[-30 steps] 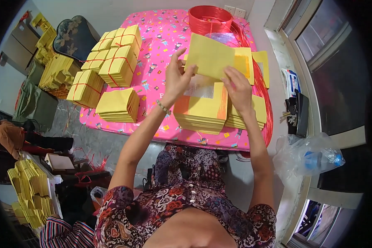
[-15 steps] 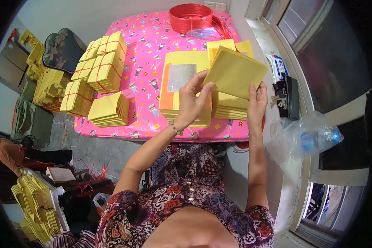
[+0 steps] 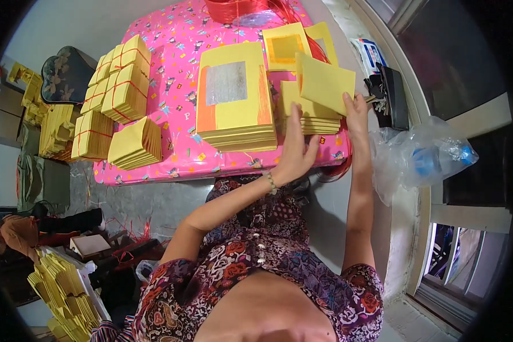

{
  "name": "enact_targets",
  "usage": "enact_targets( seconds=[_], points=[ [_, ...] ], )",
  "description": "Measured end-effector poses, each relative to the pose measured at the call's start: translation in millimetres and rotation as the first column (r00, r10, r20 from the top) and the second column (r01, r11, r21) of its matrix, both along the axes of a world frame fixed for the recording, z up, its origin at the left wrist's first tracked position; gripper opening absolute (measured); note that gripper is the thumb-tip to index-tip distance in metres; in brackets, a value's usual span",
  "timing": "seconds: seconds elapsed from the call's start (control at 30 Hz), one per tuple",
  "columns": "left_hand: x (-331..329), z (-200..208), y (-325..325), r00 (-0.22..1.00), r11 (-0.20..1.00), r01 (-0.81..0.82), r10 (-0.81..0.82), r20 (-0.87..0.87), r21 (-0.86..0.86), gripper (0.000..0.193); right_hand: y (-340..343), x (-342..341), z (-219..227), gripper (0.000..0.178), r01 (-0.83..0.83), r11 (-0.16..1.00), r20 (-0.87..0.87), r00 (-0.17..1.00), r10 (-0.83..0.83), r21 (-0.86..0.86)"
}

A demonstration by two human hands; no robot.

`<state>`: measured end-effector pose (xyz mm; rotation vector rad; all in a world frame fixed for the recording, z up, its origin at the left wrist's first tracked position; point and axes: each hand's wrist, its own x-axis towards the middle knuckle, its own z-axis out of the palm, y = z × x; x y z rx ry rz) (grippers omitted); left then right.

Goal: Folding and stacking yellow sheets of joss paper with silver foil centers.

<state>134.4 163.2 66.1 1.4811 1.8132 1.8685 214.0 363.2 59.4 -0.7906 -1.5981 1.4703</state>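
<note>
Folded yellow sheet (image 3: 329,84) hung over the short stack (image 3: 314,126) — right hand (image 3: 357,117) pinching the sheet's corner, left hand (image 3: 294,153) by the stack's left edge — thumb spread from fingers.

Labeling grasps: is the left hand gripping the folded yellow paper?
No, the left hand is open, with only the right hand pinching that paper.

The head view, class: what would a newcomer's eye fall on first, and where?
Likely the bright pink patterned cover across the upper middle, with red-tied yellow bundles on its left. Then comes the yellow stack bearing a silver rectangle, near the cover's front edge. To its right, the right hand grips a yellow sheet over a lower stack, the open left hand appearing in front.
</note>
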Motion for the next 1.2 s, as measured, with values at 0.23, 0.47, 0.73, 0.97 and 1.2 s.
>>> enact_targets(
  seconds=[0.23, 0.47, 0.73, 0.97, 1.2],
  points=[
    [-4, -44, 8, 0.836, 0.915, -0.192, -0.037, -0.548, -0.354, 0.087, 13, -8, -34, 0.033, 0.045, 0.965, 0.229, 0.967, -0.107, 0.258],
    [2, -56, 5, 0.782, 0.862, -0.252, -0.086, -0.617, -0.439, 0.086, -7, -5, -36, 0.032, 0.013, 0.898, 0.414, 0.885, -0.215, 0.439],
    [3, -58, 4, 0.779, 0.872, -0.255, -0.069, -0.623, -0.417, 0.085, -10, -4, -40, 0.031, -0.036, 0.865, 0.429, 0.878, -0.211, 0.501],
    [2, -50, -7, 0.817, 0.902, -0.176, -0.089, -0.570, -0.394, 0.079, -12, -5, -42, 0.031, -0.061, 0.831, 0.441, 0.868, -0.229, 0.553],
    [-8, -32, 11, 0.789, 0.955, -0.210, 0.039, -0.613, -0.209, 0.077, -12, -3, -38, 0.030, -0.073, 0.848, 0.442, 0.875, -0.199, 0.525]
  ],
)
